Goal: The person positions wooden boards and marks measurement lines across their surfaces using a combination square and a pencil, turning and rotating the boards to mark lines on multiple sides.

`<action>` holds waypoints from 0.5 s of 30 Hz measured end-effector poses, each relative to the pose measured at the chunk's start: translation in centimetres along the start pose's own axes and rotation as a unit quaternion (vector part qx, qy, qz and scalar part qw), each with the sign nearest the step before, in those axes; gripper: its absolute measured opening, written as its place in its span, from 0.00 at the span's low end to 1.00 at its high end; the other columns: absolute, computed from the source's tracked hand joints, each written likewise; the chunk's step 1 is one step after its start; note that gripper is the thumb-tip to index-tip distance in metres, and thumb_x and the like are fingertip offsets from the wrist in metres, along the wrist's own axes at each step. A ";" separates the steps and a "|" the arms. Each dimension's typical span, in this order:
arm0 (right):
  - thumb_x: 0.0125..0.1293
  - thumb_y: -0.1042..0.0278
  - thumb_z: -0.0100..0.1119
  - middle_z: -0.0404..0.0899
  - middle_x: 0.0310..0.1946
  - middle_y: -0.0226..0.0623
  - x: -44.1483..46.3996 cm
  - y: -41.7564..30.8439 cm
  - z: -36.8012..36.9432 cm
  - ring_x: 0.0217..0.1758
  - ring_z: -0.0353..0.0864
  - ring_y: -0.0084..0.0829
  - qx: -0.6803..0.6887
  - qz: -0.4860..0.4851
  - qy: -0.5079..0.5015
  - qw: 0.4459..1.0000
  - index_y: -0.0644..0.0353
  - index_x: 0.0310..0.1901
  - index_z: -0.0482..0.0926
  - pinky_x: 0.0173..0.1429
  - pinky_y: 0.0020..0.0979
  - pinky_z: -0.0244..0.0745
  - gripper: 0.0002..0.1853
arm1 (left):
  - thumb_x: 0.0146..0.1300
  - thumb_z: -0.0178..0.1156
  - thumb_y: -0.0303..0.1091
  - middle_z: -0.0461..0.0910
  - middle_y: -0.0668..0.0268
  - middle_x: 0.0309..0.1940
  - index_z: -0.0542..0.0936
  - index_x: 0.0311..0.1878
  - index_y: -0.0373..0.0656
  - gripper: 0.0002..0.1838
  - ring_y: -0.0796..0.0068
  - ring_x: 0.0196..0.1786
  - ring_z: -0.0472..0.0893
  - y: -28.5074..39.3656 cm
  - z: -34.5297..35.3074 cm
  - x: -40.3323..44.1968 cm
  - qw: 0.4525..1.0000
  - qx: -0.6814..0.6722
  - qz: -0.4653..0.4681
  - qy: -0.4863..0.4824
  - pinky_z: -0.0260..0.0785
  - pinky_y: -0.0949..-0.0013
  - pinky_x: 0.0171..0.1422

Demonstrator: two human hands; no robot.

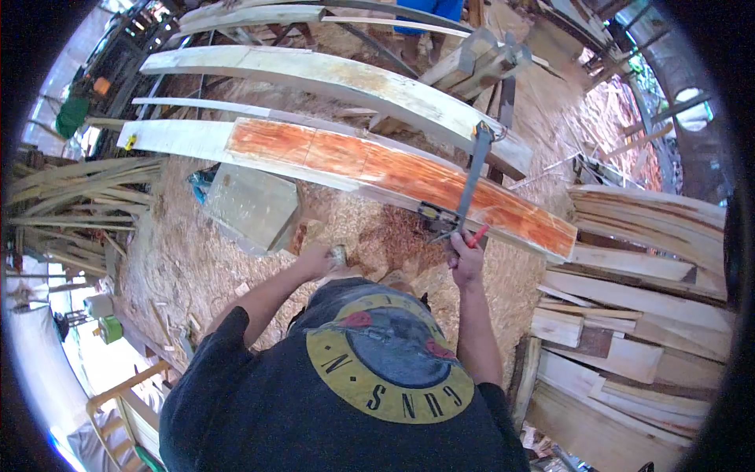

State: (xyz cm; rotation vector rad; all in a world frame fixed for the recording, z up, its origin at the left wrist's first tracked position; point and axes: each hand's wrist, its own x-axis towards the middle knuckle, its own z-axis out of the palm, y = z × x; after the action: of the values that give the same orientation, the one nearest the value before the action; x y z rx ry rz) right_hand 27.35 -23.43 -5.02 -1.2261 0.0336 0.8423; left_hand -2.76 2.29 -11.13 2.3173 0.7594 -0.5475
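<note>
My right hand (465,259) is closed around a slim red stick (477,235), like a pencil or marker. Its fingers are at the lower end of a grey bar clamp (473,175); whether they grip it too I cannot tell. The clamp lies across a long curved wooden beam (338,157), whose upper face is largely stained orange-red and pale at the left end. By my waist, my left hand (316,259) is closed on a small pale thing (338,255), too small to name.
Another curved beam (314,75) lies beyond. A plastic-wrapped box (252,206) sits on the shavings-covered floor (189,259). Stacked boards (629,291) are on the right, long strips (79,193) on the left. A person in blue shorts (429,14) is at the far side.
</note>
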 end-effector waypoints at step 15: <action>0.75 0.68 0.58 0.70 0.23 0.22 -1.4 -1.2 -3.6 0.14 0.62 0.16 0.007 0.007 0.020 1.000 0.55 0.48 0.77 0.17 0.21 0.57 0.05 | 0.63 0.58 0.52 0.86 0.48 0.40 0.85 0.46 0.41 0.23 0.45 0.46 0.86 -14.2 20.8 -6.3 0.938 -0.269 -0.216 -0.031 0.76 0.49 0.56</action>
State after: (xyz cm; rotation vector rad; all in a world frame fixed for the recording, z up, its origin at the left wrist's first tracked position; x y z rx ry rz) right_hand 28.49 -27.25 -4.81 -1.2306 0.0796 0.8289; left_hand -20.33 -5.08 -28.73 1.6264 1.2275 -0.5156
